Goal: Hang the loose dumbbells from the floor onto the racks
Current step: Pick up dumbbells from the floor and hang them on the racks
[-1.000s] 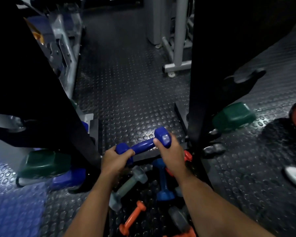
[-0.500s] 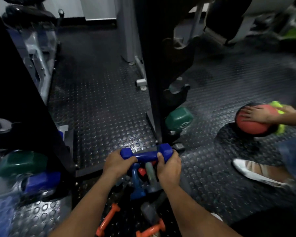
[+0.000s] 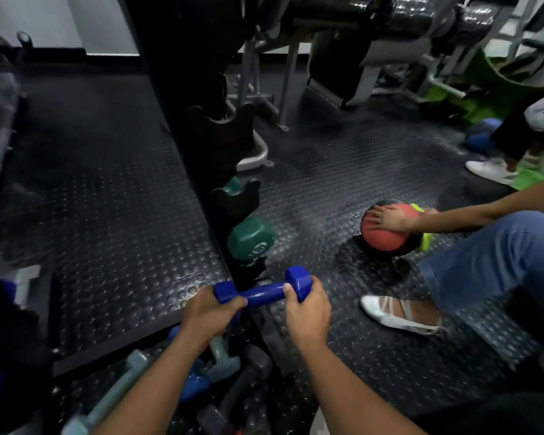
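Glossy blue hex-ended dumbbell [image 3: 263,292] held level above the studded rubber floor [image 3: 117,246], left hand [image 3: 209,313] gripping one end, right hand [image 3: 308,312] the other, beside the black rack [image 3: 198,146], open floor left.

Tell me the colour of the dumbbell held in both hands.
Blue: the dumbbell, gripped at its ends by the left hand and right hand, head view.

Between our fingers [image 3: 288,288] we see a glossy, smooth-coated blue dumbbell [image 3: 264,291]; beyond them a matt green dumbbell [image 3: 252,238]; beneath them studded rubber-like floor [image 3: 123,230].
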A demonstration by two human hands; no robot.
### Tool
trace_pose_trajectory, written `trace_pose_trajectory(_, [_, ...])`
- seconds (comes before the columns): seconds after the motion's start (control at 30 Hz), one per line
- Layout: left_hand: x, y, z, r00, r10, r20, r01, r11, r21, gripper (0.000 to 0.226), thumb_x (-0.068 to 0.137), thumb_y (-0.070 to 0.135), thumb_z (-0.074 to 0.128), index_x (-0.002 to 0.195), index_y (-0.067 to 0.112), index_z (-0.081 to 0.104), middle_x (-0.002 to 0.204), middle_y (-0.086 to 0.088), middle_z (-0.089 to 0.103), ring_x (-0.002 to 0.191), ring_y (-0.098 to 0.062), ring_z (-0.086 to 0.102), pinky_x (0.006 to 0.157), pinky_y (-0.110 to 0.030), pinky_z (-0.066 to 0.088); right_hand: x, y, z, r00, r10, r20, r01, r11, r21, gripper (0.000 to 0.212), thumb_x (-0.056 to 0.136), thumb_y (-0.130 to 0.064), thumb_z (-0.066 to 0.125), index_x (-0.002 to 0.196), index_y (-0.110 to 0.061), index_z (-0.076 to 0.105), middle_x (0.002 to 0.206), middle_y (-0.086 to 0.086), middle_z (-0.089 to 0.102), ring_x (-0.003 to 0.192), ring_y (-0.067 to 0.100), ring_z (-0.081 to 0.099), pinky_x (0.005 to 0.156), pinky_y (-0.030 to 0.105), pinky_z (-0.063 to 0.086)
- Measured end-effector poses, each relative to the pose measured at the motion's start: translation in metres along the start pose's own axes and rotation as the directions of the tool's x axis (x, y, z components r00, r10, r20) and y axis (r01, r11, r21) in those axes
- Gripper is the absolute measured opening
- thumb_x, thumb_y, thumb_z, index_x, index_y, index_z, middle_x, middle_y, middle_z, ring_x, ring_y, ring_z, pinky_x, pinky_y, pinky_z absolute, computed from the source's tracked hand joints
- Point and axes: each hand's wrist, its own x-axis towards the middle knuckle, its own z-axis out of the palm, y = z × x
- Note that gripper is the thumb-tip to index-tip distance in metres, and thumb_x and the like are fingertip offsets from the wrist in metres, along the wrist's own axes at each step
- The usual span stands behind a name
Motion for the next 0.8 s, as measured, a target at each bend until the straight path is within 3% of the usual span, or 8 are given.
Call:
trace_pose_trajectory(0.1, [0.003, 0.009, 0.017, 0.999, -0.031, 0.012, 0.032, 0.998, -0.052, 0.040, 0.059, 0.063, 0.079, 0.080, 0.029, 0.071, 0.073, 0.005, 0.075, 0.073, -0.021, 0.073, 0.074, -0.040, 0.063, 0.019, 0.003, -0.011, 1.000, -0.003, -0.012, 0.003, 1.000, 0.008, 0.044, 0.093, -0.039, 0.071, 0.130, -0.018, 0.061, 0.114, 0.001, 0.069, 0.110, 0.025, 0.063, 0.092, 0.032, 0.045])
trace_pose_trajectory(0.23, [0.004, 0.021, 0.036, 0.999, -0.036, 0.027, 0.038, 0.996, -0.078, 0.041, 0.074, 0.062, 0.076, 0.087, 0.023, 0.074, 0.084, 0.001, 0.076, 0.076, -0.021, 0.070, 0.074, -0.032, 0.056, 0.057, -0.001, -0.025, 0.994, -0.070, 0.079, 0.075, 0.995, -0.066, 0.042, 0.090, -0.039, 0.072, 0.126, -0.021, 0.062, 0.111, 0.001, 0.070, 0.107, 0.025, 0.065, 0.094, 0.033, 0.049])
trace_pose_trajectory(0.3, [0.003, 0.026, 0.050, 0.997, -0.065, 0.044, 0.072, 0.983, -0.171, 0.049, 0.076, 0.066, 0.076, 0.089, 0.019, 0.072, 0.085, -0.002, 0.075, 0.077, -0.022, 0.071, 0.076, -0.035, 0.057, 0.085, -0.013, -0.038, 0.972, -0.161, 0.171, 0.185, 0.974, -0.134, 0.040, 0.090, -0.036, 0.074, 0.124, -0.018, 0.063, 0.112, 0.002, 0.071, 0.106, 0.025, 0.064, 0.087, 0.029, 0.043])
trace_pose_trajectory(0.43, [0.012, 0.020, 0.088, 0.990, -0.063, 0.126, 0.111, 0.900, -0.422, 0.079, 0.055, 0.090, 0.076, 0.097, 0.022, 0.074, 0.087, -0.006, 0.079, 0.080, -0.029, 0.078, 0.079, -0.052, 0.064, 0.137, -0.048, -0.056, 0.886, -0.265, 0.380, 0.389, 0.871, -0.300, 0.043, 0.090, -0.041, 0.074, 0.124, -0.019, 0.060, 0.104, 0.000, 0.067, 0.098, 0.024, 0.064, 0.078, 0.028, 0.039])
trace_pose_trajectory(0.57, [0.005, 0.050, 0.089, 0.972, -0.008, 0.236, 0.157, 0.770, -0.619, 0.063, 0.073, 0.058, 0.085, 0.113, 0.013, 0.069, 0.107, -0.012, 0.076, 0.093, -0.023, 0.078, 0.078, -0.043, 0.065, 0.176, -0.068, -0.054, 0.818, -0.293, 0.495, 0.498, 0.791, -0.355, 0.055, 0.088, -0.043, 0.076, 0.133, -0.018, 0.058, 0.115, 0.007, 0.070, 0.103, 0.027, 0.066, 0.085, 0.032, 0.048])
trace_pose_trajectory(0.7, [0.008, 0.053, 0.086, 0.976, -0.004, 0.218, 0.155, 0.718, -0.679, 0.036, 0.088, 0.036, 0.079, 0.112, 0.011, 0.070, 0.103, -0.010, 0.078, 0.091, -0.018, 0.078, 0.078, -0.038, 0.064, 0.190, -0.073, -0.038, 0.785, -0.309, 0.538, 0.536, 0.775, -0.336, 0.056, 0.086, -0.045, 0.078, 0.132, -0.020, 0.058, 0.112, 0.003, 0.069, 0.098, 0.023, 0.066, 0.088, 0.036, 0.054])
trace_pose_trajectory(0.8, [0.009, 0.050, 0.086, 0.978, -0.020, 0.206, 0.164, 0.678, -0.716, 0.043, 0.083, 0.035, 0.082, 0.114, 0.008, 0.070, 0.102, -0.010, 0.079, 0.093, -0.018, 0.078, 0.081, -0.039, 0.063, 0.194, -0.072, -0.025, 0.783, -0.310, 0.539, 0.520, 0.802, -0.293, 0.047, 0.086, -0.041, 0.079, 0.125, -0.022, 0.061, 0.106, 0.000, 0.068, 0.093, 0.020, 0.066, 0.086, 0.037, 0.055])
